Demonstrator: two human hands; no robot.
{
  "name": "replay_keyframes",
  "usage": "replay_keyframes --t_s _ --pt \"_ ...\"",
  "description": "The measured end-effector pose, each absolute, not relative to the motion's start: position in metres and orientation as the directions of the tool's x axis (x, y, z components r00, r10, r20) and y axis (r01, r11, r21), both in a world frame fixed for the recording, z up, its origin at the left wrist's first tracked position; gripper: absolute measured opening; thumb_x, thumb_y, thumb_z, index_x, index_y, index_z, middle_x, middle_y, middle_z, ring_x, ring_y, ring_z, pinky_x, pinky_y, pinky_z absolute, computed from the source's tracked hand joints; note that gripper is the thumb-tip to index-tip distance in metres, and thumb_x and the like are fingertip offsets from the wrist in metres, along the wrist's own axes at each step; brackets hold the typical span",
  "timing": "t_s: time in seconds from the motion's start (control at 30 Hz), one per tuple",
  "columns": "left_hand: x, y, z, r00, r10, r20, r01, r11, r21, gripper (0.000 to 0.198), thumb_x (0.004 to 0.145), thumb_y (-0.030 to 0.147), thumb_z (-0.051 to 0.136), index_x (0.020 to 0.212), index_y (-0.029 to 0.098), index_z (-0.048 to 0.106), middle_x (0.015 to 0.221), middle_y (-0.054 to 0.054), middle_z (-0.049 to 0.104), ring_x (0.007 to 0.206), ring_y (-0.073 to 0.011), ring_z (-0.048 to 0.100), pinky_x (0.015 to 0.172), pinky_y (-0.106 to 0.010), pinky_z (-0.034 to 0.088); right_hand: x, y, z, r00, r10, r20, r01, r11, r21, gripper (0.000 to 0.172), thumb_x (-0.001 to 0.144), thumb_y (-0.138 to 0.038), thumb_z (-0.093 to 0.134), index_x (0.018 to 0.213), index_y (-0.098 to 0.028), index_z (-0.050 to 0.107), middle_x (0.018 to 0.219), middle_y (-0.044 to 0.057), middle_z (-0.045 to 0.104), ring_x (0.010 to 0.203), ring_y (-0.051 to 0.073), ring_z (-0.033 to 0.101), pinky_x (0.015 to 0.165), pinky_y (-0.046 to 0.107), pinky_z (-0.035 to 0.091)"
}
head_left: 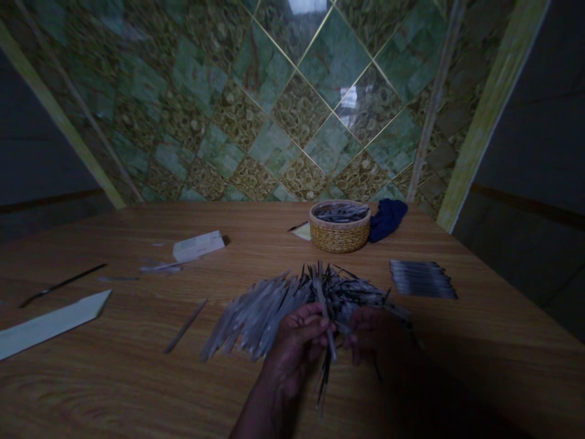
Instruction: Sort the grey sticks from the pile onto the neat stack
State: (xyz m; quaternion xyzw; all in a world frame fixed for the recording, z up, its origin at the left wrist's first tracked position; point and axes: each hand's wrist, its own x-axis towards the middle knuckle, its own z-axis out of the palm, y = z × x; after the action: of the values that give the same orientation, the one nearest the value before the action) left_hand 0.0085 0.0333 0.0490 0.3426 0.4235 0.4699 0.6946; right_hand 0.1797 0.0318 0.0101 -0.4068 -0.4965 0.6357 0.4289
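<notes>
My left hand (301,335) pinches a narrow translucent plastic sleeve (333,349) between thumb and fingers, tilted over the front of a pile. Close on its right is my right hand (365,329), in deep shadow, its fingers drawn together near a pale strip; what they grip is unclear. Thin dark sticks (323,381) hang below the left fingers. Behind both hands spreads a heap of dark thin sticks and clear pieces (351,286). Many similar translucent sleeves (256,311) lie fanned out to the left, and one loose sleeve (185,326) lies apart from them.
A woven basket (340,236) of similar thin pieces stands at the back, beside dark blue cloth (388,218). At right lies a neat row of sleeved sticks (423,279). Leftward are a white box (198,245), a dark thin stick (64,285) and a pale flat strip (55,323).
</notes>
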Motion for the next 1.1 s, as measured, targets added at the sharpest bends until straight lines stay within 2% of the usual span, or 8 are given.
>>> replay_keyframes --t_s 0.1,0.23,0.37,0.73,0.97,1.1 --pt "0.007 0.030 0.053 0.214 0.957 -0.196 -0.398 0.269 0.877 0.033 0.056 0.016 0.076 0.085 0.010 0.063 0.060 -0.003 0.066 0.043 -0.0054 0.051 0.037 -0.012 0.029 0.176 0.029 0.005 -0.332 0.942 -0.049 -0.201 -0.121 -0.972 0.025 0.060 -0.031 0.065 0.078 -0.014 0.057 0.062 0.001 0.065 0.041 0.010 0.055 0.040 0.019 0.035" --pt "0.002 0.032 0.055 0.092 0.990 -0.103 -0.444 0.133 0.886 0.023 0.060 0.016 0.074 0.080 0.011 0.064 0.064 -0.003 0.066 0.049 -0.0064 0.053 0.042 -0.014 0.034 0.173 0.028 -0.004 -0.431 0.902 -0.020 -0.216 -0.125 -0.968 0.027 0.066 -0.035 0.063 0.081 -0.014 0.060 0.069 0.004 0.068 0.046 0.012 0.060 0.040 0.019 0.040" --pt "-0.002 0.034 0.056 0.019 0.999 -0.046 -0.449 0.049 0.892 0.018 0.060 0.015 0.074 0.074 0.012 0.063 0.064 -0.002 0.065 0.050 -0.0067 0.052 0.042 -0.015 0.034 0.169 0.026 -0.004 -0.475 0.879 -0.039 -0.202 -0.152 -0.968 0.031 0.065 -0.039 0.064 0.080 -0.013 0.057 0.071 0.006 0.069 0.047 0.014 0.062 0.039 0.018 0.040" --pt "0.001 0.033 0.060 0.009 0.999 -0.032 -0.397 0.033 0.917 0.018 0.058 0.018 0.075 0.070 0.013 0.062 0.062 -0.002 0.064 0.049 -0.0074 0.053 0.042 -0.015 0.036 0.167 0.028 -0.008 -0.442 0.897 -0.026 -0.253 -0.152 -0.955 0.031 0.065 -0.038 0.066 0.080 -0.014 0.053 0.071 0.005 0.069 0.044 0.015 0.063 0.035 0.018 0.040" --pt "0.006 0.030 0.057 -0.023 1.000 0.021 -0.319 -0.027 0.947 0.015 0.058 0.018 0.073 0.068 0.013 0.062 0.059 -0.002 0.063 0.048 -0.0082 0.052 0.041 -0.016 0.035 0.164 0.028 -0.005 -0.417 0.905 -0.081 -0.226 -0.189 -0.956 0.035 0.060 -0.041 0.067 0.076 -0.015 0.051 0.068 0.005 0.068 0.043 0.015 0.062 0.034 0.019 0.039" --pt "0.005 0.031 0.056 0.012 1.000 0.023 -0.291 -0.019 0.957 0.015 0.059 0.017 0.071 0.068 0.014 0.060 0.060 0.000 0.063 0.047 -0.0085 0.052 0.041 -0.017 0.036 0.162 0.027 -0.009 -0.402 0.912 -0.079 -0.201 -0.172 -0.964 0.033 0.060 -0.039 0.066 0.077 -0.015 0.052 0.069 0.006 0.068 0.043 0.015 0.061 0.035 0.019 0.038"
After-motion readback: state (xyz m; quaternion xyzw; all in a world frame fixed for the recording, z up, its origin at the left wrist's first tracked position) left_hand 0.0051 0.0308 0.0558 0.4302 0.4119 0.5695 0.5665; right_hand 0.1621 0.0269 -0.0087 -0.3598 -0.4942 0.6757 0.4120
